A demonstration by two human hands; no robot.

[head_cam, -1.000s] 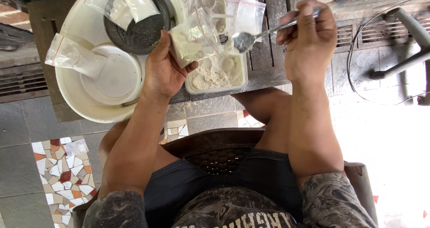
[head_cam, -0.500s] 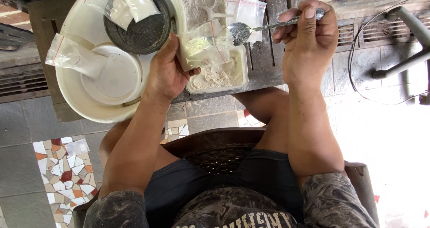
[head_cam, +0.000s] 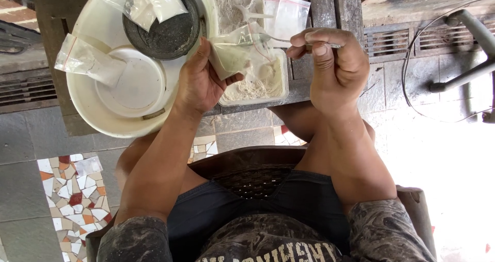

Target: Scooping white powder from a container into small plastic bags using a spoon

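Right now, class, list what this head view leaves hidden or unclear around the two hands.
- Spoon: its bowl is inside the small clear bag; its handle is covered by the right hand.
- Powder tub: partly behind the left hand and the bag.
- Dark dish and top bags: cut off by the upper edge.

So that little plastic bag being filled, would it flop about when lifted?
Probably: the small clear bag looks thin and creased in the left hand. It likely feels light, holding little powder. It may spill, since the spoon sits in its open mouth.
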